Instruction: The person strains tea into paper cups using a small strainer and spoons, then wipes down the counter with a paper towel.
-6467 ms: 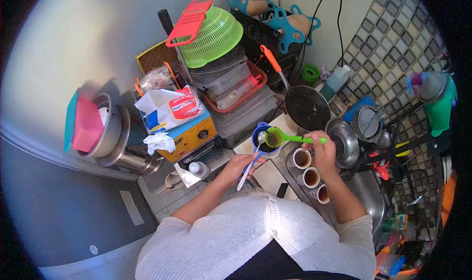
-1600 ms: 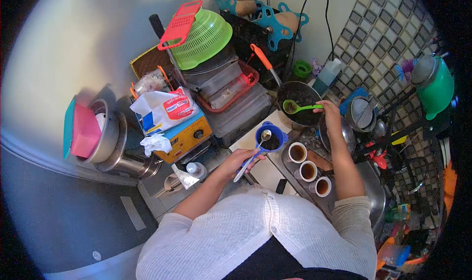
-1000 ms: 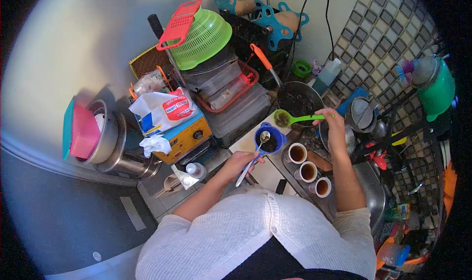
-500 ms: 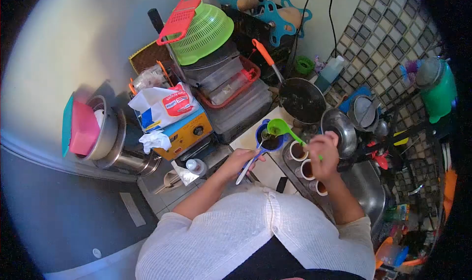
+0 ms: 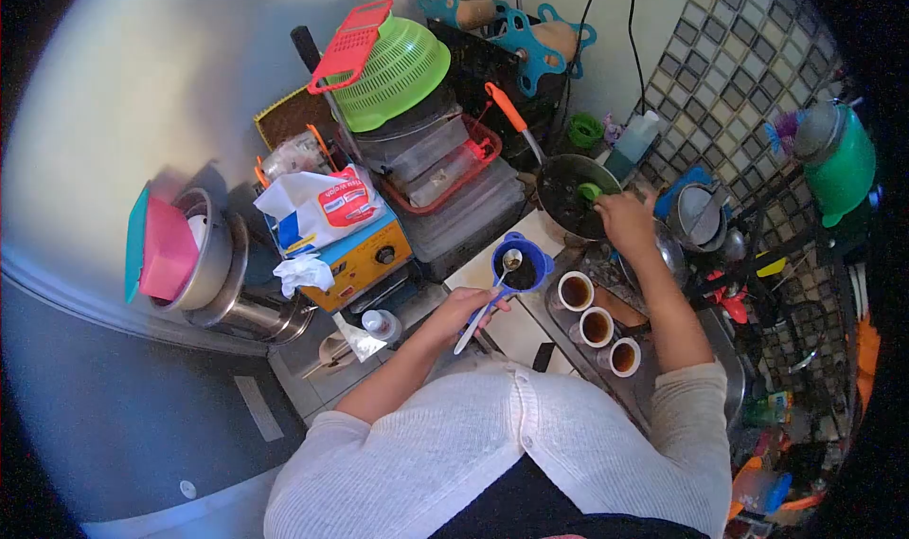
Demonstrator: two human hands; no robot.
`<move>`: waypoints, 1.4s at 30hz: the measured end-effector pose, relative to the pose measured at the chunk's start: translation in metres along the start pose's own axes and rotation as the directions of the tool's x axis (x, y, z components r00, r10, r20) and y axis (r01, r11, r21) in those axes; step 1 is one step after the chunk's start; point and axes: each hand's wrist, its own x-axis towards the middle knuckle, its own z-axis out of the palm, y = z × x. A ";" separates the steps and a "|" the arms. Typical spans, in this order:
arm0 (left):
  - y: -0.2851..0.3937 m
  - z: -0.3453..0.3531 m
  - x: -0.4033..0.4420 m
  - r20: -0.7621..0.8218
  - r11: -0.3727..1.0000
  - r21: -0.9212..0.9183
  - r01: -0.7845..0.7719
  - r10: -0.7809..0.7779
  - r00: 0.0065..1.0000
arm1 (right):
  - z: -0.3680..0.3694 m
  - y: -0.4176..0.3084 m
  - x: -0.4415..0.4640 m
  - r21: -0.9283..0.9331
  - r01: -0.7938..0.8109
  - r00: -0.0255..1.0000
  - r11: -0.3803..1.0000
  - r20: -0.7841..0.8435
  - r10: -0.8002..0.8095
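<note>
My left hand is closed around the handles of a metal spoon and a blue strainer. The spoon's bowl rests over dark contents in the strainer. My right hand grips a green ladle whose head is down inside a saucepan with an orange handle; most of the ladle is hidden by the hand and pan. Between my hands and my body stand three white cups of brown liquid, in a row: one nearest the strainer, one mid-row, one closest to me.
The steel sink lies right of the cups. Metal bowls sit beyond my right forearm. At left are a yellow-and-blue box with a plastic packet on it, stacked containers and a green colander.
My right hand has carried the green ladle from over the strainer forward into the saucepan. My left hand keeps the spoon and strainer in nearly the same place.
</note>
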 end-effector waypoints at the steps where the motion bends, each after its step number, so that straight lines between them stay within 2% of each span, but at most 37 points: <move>1: 0.000 0.001 -0.001 -0.002 1.000 0.003 -0.002 0.002 1.000 | 0.004 -0.001 0.001 -0.067 -0.005 0.990 0.998 0.143 0.014; 2: 0.001 0.001 -0.001 -0.003 1.000 0.002 -0.010 0.010 1.000 | 0.007 -0.002 0.003 -0.134 0.002 0.959 0.991 0.281 0.036; 3: 0.002 0.002 -0.001 -0.005 1.000 0.000 -0.019 0.019 1.000 | 0.012 -0.003 0.004 -0.133 0.004 0.960 0.991 0.277 0.033; 5: 0.002 0.002 -0.001 -0.009 1.000 0.004 -0.015 0.015 1.000 | 0.019 -0.006 0.003 -0.058 -0.135 0.951 0.989 0.273 0.146; 6: 0.003 0.002 -0.002 -0.009 1.000 0.010 -0.004 0.004 1.000 | 0.021 -0.006 0.002 -0.057 -0.131 0.951 0.990 0.275 0.142; 8: 0.005 0.004 -0.005 -0.009 1.000 -0.007 -0.006 0.006 1.000 | 0.023 -0.005 0.000 0.084 -0.183 0.952 0.980 0.262 0.155; 9: 0.006 0.005 -0.005 -0.006 1.000 -0.019 -0.007 0.007 1.000 | 0.022 -0.006 0.000 0.081 -0.185 0.952 0.979 0.264 0.158; 11: -0.002 0.000 0.002 0.004 1.000 0.004 -0.011 0.011 1.000 | 0.021 -0.009 0.002 0.235 -0.300 0.897 0.925 0.399 0.189; 12: -0.003 -0.001 0.003 0.009 0.999 0.027 -0.017 0.017 1.000 | 0.022 -0.008 0.001 0.231 -0.304 0.896 0.924 0.398 0.195; 14: -0.005 -0.002 0.005 0.015 0.999 0.029 -0.017 0.017 1.000 | 0.031 -0.006 0.000 0.418 -0.420 0.877 0.805 0.416 0.242; 18: -0.002 -0.001 0.004 -0.002 1.000 -0.005 0.004 -0.004 1.000 | 0.058 0.005 0.001 0.485 -0.436 0.891 0.758 0.350 0.289; 20: 0.000 0.000 0.002 0.000 1.000 0.006 0.001 -0.001 1.000 | 0.071 0.018 0.002 0.693 -0.438 0.897 0.572 0.302 0.322; 21: 0.001 0.000 0.002 0.008 1.000 0.018 0.000 0.000 1.000 | 0.071 0.021 0.004 0.695 -0.436 0.899 0.572 0.301 0.319; 23: -0.001 -0.001 0.003 0.015 1.000 0.010 -0.006 0.006 1.000 | 0.071 0.025 0.005 0.860 -0.414 0.887 0.298 0.308 0.345; 26: 0.000 -0.002 0.002 0.023 1.000 0.008 -0.005 0.005 1.000 | 0.051 0.019 0.006 0.889 -0.396 0.884 0.230 0.301 0.357; 30: -0.002 -0.003 0.005 0.025 1.000 0.022 -0.008 0.008 1.000 | 0.045 0.023 0.006 0.905 -0.353 0.885 0.238 0.241 0.398; 33: 0.000 -0.002 0.003 0.026 1.000 -0.001 0.004 -0.004 1.000 | 0.039 0.026 0.006 0.892 -0.363 0.877 0.269 0.230 0.421; 35: -0.001 -0.003 0.004 0.026 1.000 0.013 -0.005 0.005 1.000 | 0.039 0.028 0.006 0.817 -0.379 0.878 0.434 0.169 0.448; 36: -0.001 -0.003 0.004 0.026 0.999 0.028 -0.015 0.015 1.000 | 0.031 0.024 0.006 0.817 -0.379 0.877 0.434 0.169 0.449; 37: 0.000 -0.003 0.004 0.026 0.999 0.030 -0.015 0.015 1.000 | 0.015 0.014 0.008 0.560 -0.381 0.909 0.736 0.081 0.409; 38: 0.002 -0.002 0.003 0.025 0.999 0.040 -0.011 0.010 1.000 | 0.006 0.007 0.010 0.211 -0.333 0.941 0.919 0.018 0.337; 39: 0.003 -0.002 0.002 0.023 0.999 0.051 -0.006 0.005 1.000 | 0.005 0.004 0.011 0.211 -0.333 0.941 0.919 0.017 0.338; 41: -0.002 -0.005 0.005 0.028 0.999 0.040 -0.016 0.014 1.000 | 0.005 0.001 0.015 -0.133 -0.163 0.984 0.978 0.048 0.171; 42: -0.002 -0.005 0.005 0.033 0.999 0.027 -0.024 0.023 0.999 | 0.007 0.000 0.017 -0.133 -0.165 0.984 0.977 0.046 0.172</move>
